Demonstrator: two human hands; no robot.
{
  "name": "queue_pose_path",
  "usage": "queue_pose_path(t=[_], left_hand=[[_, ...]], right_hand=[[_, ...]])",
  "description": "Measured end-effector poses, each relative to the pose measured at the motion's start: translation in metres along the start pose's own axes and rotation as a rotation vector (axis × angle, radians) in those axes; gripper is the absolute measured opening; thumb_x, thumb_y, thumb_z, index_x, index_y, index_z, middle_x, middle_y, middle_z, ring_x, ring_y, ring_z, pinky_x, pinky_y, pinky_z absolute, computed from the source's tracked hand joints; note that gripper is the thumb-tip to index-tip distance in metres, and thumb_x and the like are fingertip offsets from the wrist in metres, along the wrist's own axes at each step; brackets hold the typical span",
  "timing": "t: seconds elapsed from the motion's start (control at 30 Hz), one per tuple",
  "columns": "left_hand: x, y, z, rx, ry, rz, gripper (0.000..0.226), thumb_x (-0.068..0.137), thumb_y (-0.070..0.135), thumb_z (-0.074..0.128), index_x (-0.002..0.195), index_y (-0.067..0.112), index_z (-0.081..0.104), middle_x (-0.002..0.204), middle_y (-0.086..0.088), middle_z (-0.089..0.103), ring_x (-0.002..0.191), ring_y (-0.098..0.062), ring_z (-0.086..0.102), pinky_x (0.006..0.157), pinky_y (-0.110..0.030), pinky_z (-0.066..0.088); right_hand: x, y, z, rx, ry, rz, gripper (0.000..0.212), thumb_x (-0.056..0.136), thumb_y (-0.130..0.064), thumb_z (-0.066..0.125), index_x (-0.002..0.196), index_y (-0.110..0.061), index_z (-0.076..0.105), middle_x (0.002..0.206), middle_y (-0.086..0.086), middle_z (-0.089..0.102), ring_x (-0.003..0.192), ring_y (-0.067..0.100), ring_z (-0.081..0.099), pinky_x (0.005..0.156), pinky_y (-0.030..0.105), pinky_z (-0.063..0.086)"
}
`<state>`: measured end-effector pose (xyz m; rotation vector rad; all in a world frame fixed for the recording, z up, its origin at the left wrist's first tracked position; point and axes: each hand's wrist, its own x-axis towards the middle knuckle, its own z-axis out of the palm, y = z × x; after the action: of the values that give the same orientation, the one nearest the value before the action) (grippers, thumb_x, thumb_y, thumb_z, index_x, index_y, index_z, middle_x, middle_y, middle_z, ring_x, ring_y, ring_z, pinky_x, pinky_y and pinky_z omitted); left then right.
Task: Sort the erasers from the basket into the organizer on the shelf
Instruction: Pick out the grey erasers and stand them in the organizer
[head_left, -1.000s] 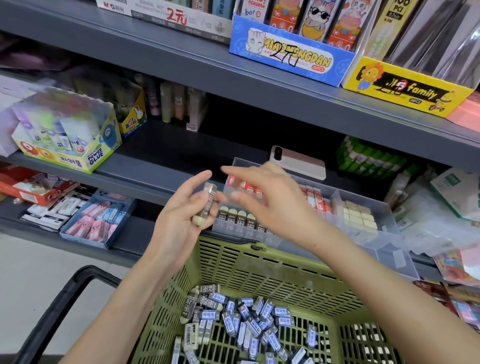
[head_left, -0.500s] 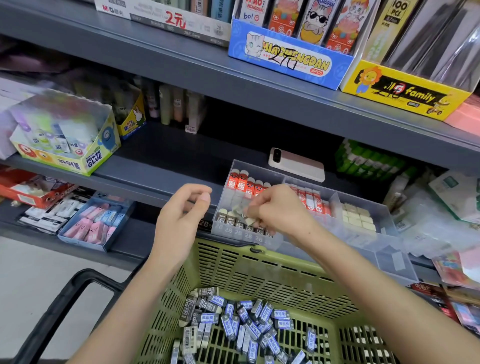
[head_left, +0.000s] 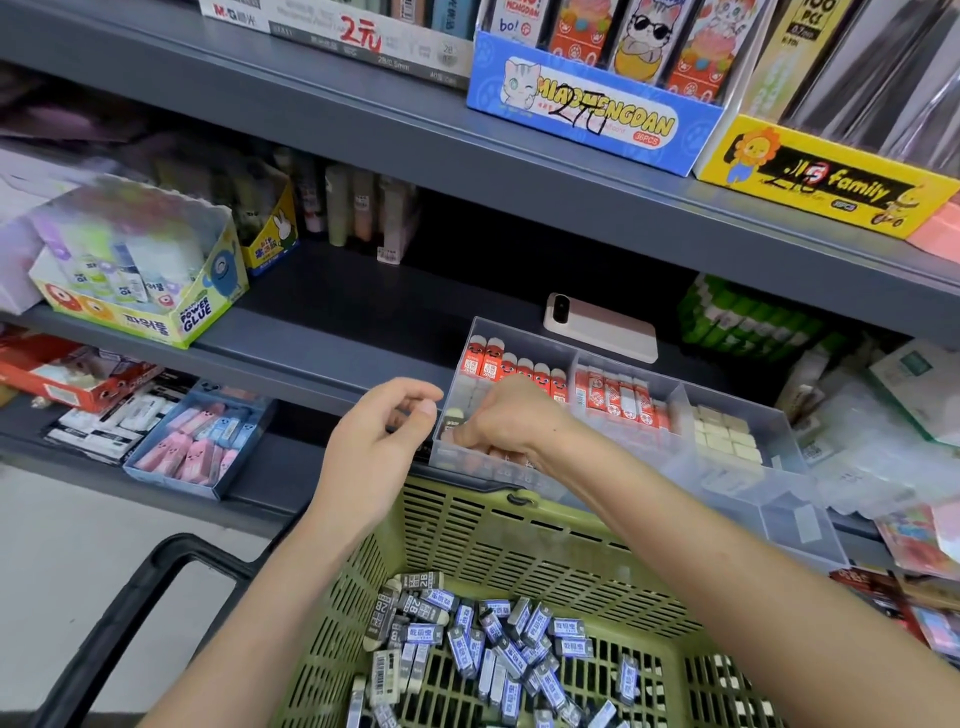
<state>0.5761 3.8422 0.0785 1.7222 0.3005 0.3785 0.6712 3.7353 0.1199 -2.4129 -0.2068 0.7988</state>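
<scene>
While many erasers (head_left: 493, 634) wait in the green basket (head_left: 519, 535), the right hand (head_left: 511, 421), grip hidden, tends the part-filled organizer (head_left: 779, 499); the left hand (head_left: 371, 441) hovers empty, loosely curled.

The bare left hand (head_left: 376, 447) hovers with fingers loosely curled, thumb close to the forefinger, holding nothing. The bare right hand (head_left: 511, 421) reaches forward, knuckles up, fingers curled downward, their tips hidden.
</scene>
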Motion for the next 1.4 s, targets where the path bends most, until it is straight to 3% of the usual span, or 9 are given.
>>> queue_pose_path(t=[0.2, 0.33, 0.47, 0.53, 0.63, 0.83, 1.07, 1.23, 1.4], left_hand=[[0.001, 0.0, 0.0, 0.029, -0.019, 0.013, 0.02, 0.092, 0.011, 0.055, 0.095, 0.027, 0.065, 0.088, 0.007, 0.062, 0.082, -0.009, 0.054, 0.077, -0.019, 0.041], [0.001, 0.002, -0.001, 0.021, -0.034, 0.0, 0.019, 0.092, 0.011, 0.054, 0.096, 0.026, 0.065, 0.09, 0.007, 0.063, 0.084, -0.009, 0.055, 0.077, -0.022, 0.04], [-0.003, 0.005, -0.008, 0.017, -0.007, -0.031, 0.018, 0.093, 0.009, 0.053, 0.1, 0.021, 0.065, 0.097, -0.001, 0.064, 0.09, -0.015, 0.056, 0.076, -0.025, 0.039], [-0.011, 0.004, -0.013, 0.022, 0.014, -0.028, 0.016, 0.092, 0.008, 0.055, 0.1, 0.017, 0.066, 0.095, 0.0, 0.063, 0.088, -0.012, 0.055, 0.077, -0.02, 0.041], [-0.028, 0.001, -0.026, 0.034, 0.043, 0.005, 0.016, 0.091, 0.004, 0.056, 0.097, 0.015, 0.065, 0.091, 0.002, 0.062, 0.084, -0.008, 0.054, 0.078, -0.011, 0.041], [-0.062, -0.003, -0.049, 0.086, 0.038, 0.058, 0.015, 0.09, -0.002, 0.056, 0.098, 0.006, 0.065, 0.087, 0.001, 0.062, 0.079, -0.004, 0.055, 0.076, -0.008, 0.04], [-0.079, -0.007, -0.056, 0.069, 0.022, 0.043, 0.019, 0.09, 0.006, 0.059, 0.091, 0.023, 0.066, 0.09, -0.002, 0.066, 0.087, -0.015, 0.059, 0.081, -0.021, 0.045], [-0.08, -0.006, -0.054, 0.101, 0.019, 0.051, 0.013, 0.091, 0.005, 0.058, 0.097, 0.012, 0.067, 0.093, -0.008, 0.066, 0.091, -0.027, 0.06, 0.084, -0.036, 0.047], [-0.081, -0.005, -0.054, 0.148, -0.006, 0.069, 0.012, 0.091, 0.007, 0.059, 0.098, 0.011, 0.067, 0.093, -0.006, 0.066, 0.089, -0.026, 0.059, 0.082, -0.035, 0.047]], right_hand=[[-0.005, 0.005, 0.003, -0.131, 0.041, -0.107, 0.031, 0.08, -0.028, 0.072, 0.067, -0.001, 0.062, 0.058, 0.003, 0.043, 0.057, 0.017, 0.043, 0.059, 0.029, 0.035], [-0.026, 0.007, -0.002, -0.105, 0.031, -0.221, 0.053, 0.089, -0.032, 0.061, 0.045, -0.01, 0.041, 0.051, 0.002, 0.029, 0.052, 0.017, 0.035, 0.059, 0.028, 0.027], [-0.061, 0.025, -0.002, -0.194, 0.353, -0.495, 0.03, 0.092, -0.026, 0.056, 0.071, -0.007, 0.068, 0.067, -0.001, 0.06, 0.063, 0.013, 0.05, 0.066, 0.029, 0.042], [-0.086, 0.043, 0.01, -0.044, 0.546, -0.688, 0.018, 0.089, -0.024, 0.06, 0.079, -0.013, 0.071, 0.075, -0.008, 0.064, 0.07, 0.006, 0.05, 0.069, 0.024, 0.041], [-0.108, 0.079, 0.047, 0.066, 0.566, -0.845, 0.018, 0.088, -0.025, 0.059, 0.079, -0.013, 0.07, 0.073, -0.011, 0.06, 0.069, -0.003, 0.046, 0.067, 0.014, 0.037], [-0.058, 0.145, 0.141, -0.258, 0.093, -0.369, 0.035, 0.089, -0.032, 0.06, 0.119, -0.013, 0.063, 0.112, 0.007, 0.067, 0.106, 0.023, 0.056, 0.088, 0.026, 0.037], [-0.017, 0.145, 0.208, -0.206, 0.19, -0.251, 0.057, 0.085, -0.048, 0.059, 0.126, -0.009, 0.053, 0.122, 0.01, 0.059, 0.119, 0.023, 0.047, 0.099, 0.03, 0.036], [-0.01, 0.139, 0.229, -0.055, 0.23, -0.13, 0.046, 0.08, -0.031, 0.067, 0.121, -0.014, 0.053, 0.113, 0.007, 0.061, 0.116, 0.025, 0.045, 0.091, 0.032, 0.041], [-0.013, 0.134, 0.237, 0.118, 0.225, -0.159, 0.048, 0.077, -0.011, 0.068, 0.123, -0.014, 0.055, 0.111, 0.007, 0.061, 0.112, 0.026, 0.046, 0.089, 0.03, 0.039]])
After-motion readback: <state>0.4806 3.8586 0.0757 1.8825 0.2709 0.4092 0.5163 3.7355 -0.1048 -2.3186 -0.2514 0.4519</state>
